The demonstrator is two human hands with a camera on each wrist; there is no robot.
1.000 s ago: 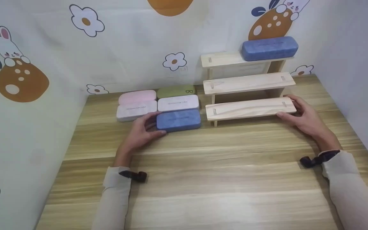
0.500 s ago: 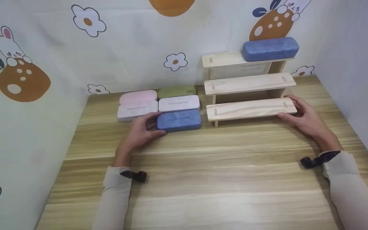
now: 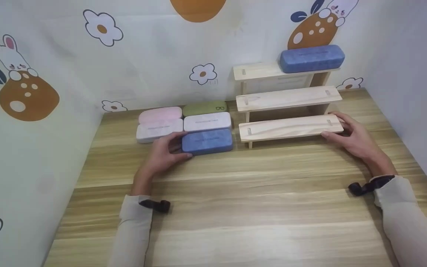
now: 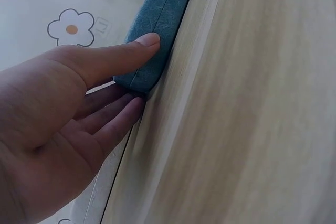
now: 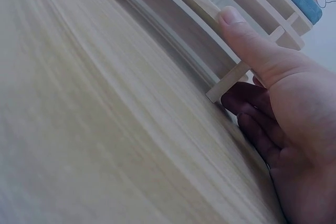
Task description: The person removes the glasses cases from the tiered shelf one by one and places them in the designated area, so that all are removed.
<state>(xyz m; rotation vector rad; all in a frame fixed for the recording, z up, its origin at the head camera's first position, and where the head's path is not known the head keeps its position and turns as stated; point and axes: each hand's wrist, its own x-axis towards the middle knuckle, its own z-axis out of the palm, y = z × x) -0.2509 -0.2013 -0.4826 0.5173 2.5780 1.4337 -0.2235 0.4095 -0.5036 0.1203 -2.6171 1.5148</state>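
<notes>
In the head view my left hand (image 3: 162, 153) holds the left end of a blue glasses case (image 3: 207, 141) lying on the table. The left wrist view shows the thumb (image 4: 134, 51) against the front side of that case (image 4: 160, 24), with the other fingers around its end and partly hidden. At the right, my right hand (image 3: 355, 139) grips the right end of the lowest tier of a three-step wooden display stand (image 3: 291, 128). Its thumb (image 5: 236, 27) lies on the front edge of the tier; the other fingers are beside and behind the end leg (image 5: 228, 81).
Behind the held case lie a white case (image 3: 208, 122), a greyish-white case (image 3: 159, 130), a pink case (image 3: 160, 114) and a green case (image 3: 204, 108). Another blue case (image 3: 312, 58) rests on the stand's top tier. Patterned walls (image 3: 154, 55) border the wooden table (image 3: 250, 200).
Both hands keep their places on the case and the stand. Only the head view has shifted slightly.
</notes>
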